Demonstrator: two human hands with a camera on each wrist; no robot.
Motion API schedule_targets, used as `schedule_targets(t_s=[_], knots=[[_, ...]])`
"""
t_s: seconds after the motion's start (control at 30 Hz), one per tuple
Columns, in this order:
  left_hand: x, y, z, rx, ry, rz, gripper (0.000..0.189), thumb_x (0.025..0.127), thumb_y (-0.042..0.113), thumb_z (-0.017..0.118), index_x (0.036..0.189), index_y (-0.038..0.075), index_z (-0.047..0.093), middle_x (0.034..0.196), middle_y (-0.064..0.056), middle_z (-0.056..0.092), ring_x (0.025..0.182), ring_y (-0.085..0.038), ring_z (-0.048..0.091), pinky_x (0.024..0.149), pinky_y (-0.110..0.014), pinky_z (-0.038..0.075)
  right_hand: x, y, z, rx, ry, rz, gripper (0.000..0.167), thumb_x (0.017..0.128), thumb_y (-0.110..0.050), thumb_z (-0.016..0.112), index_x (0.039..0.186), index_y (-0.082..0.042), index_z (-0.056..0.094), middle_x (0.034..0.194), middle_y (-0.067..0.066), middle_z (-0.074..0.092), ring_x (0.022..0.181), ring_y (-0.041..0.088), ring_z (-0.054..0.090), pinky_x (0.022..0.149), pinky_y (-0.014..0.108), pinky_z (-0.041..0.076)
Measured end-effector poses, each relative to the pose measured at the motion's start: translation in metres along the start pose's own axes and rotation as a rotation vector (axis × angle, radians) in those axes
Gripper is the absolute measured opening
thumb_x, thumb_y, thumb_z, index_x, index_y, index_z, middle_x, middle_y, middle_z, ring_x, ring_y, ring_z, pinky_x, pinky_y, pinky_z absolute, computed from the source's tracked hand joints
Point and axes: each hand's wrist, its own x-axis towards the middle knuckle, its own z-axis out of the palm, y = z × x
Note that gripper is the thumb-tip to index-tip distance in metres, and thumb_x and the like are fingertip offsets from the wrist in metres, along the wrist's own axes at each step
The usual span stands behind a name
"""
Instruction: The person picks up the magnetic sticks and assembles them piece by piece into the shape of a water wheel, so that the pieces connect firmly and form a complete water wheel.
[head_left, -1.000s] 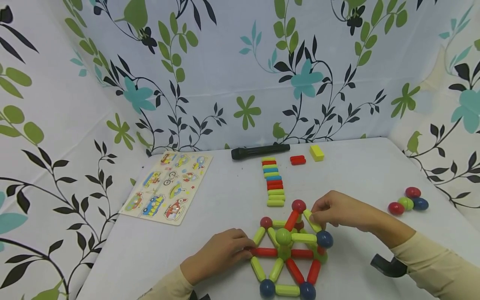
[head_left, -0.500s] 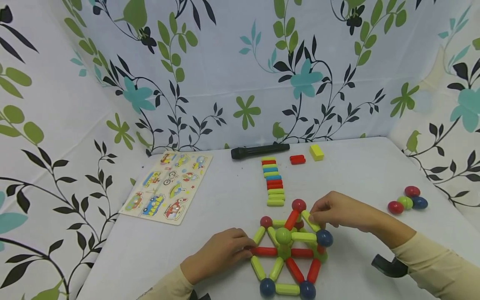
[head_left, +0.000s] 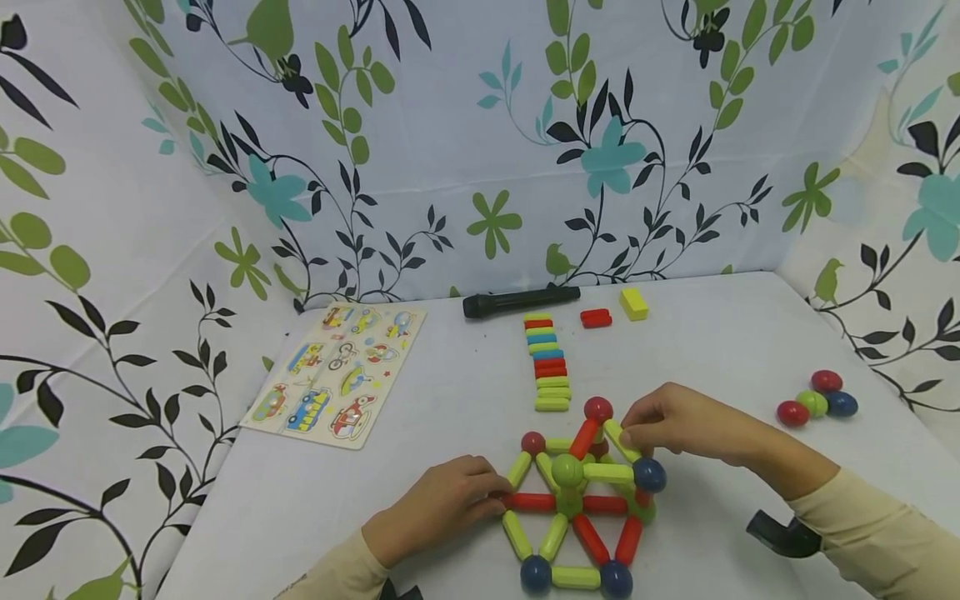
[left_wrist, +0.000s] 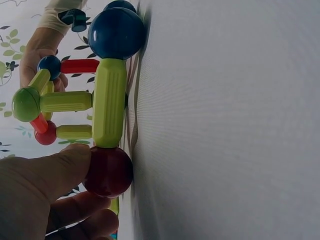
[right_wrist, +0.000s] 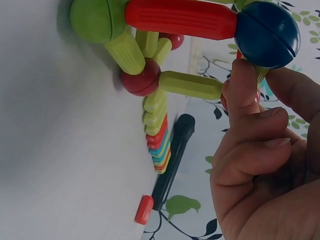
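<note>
Yellow-green, a rod (head_left: 612, 429) in the frame (head_left: 589, 542) on the desk (head_left: 442, 375) is pinched by the right hand (head_left: 667, 421), a low red ball (left_wrist: 108, 172) by the left hand (head_left: 446, 500). Rod-fitting seems underway; gentle release is likely needed.

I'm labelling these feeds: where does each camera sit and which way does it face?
Head: worn on the head, facing forward and down at the ball-and-rod structure; left hand, right hand, sleeves show.
Left wrist: on that wrist, facing across the tabletop at a dark red ball; left hand shows, right hand beyond.
Right wrist: on that wrist, facing a blue ball; right hand shows.
Shared: head and right wrist both show the black microphone.
</note>
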Motion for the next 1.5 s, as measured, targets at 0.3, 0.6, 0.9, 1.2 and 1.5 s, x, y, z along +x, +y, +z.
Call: schedule_targets(t_s=[0.3,0.6,0.9,1.2,1.5], knots=[[0.001,-0.002,-0.003,0.009,0.005,0.013,0.023,0.096,0.027,0.072,0.120,0.023,0.074,0.104,0.013,0.069,0.093,0.001,0.059,0.083,-0.015,0.051,-0.013,0.008,-0.011,-0.017,0.038,0.014,0.024,0.100,-0.033,0.064,0.107,-0.012,0.074,0.083,0.002,0.071,0.088,0.026,0.060,0.070,0.037,0.055],[0.021,-0.009,-0.008,0.019,0.004,-0.064,0.032,0.098,0.028,0.070,0.129,0.021,0.069,0.121,0.008,0.068,0.113,-0.008,0.062,0.097,-0.028,0.053,-0.026,0.048,0.012,-0.095,-0.032,-0.033,0.014,0.089,-0.019,0.077,0.102,-0.018,0.072,0.087,-0.005,0.068,0.077,0.012,0.061,0.069,0.025,0.055],[0.059,-0.018,0.000,0.009,-0.059,-0.031,0.029,0.102,0.020,0.064,0.130,0.024,0.068,0.129,0.011,0.067,0.113,-0.007,0.059,0.095,-0.022,0.050,-0.017,0.056,0.051,-0.143,-0.026,0.055,0.037,0.076,-0.026,0.090,0.107,-0.016,0.072,0.076,-0.008,0.065,0.070,0.015,0.058,0.063,0.029,0.050],[0.044,-0.016,-0.004,0.036,-0.015,-0.065,0.025,0.095,0.020,0.074,0.120,0.020,0.074,0.110,0.011,0.072,0.102,-0.005,0.062,0.090,-0.021,0.052,-0.006,0.056,0.041,-0.221,0.012,0.013,0.033,0.081,-0.025,0.086,0.109,-0.015,0.073,0.077,-0.011,0.064,0.069,0.012,0.057,0.064,0.026,0.050],[0.012,-0.009,-0.002,0.005,-0.003,-0.029,0.019,0.091,0.021,0.078,0.110,0.021,0.076,0.096,0.013,0.067,0.087,0.000,0.056,0.080,-0.016,0.050,0.022,0.053,0.034,-0.262,0.064,-0.001,0.025,0.088,-0.019,0.079,0.112,-0.018,0.074,0.082,-0.010,0.067,0.075,0.011,0.060,0.067,0.025,0.053]])
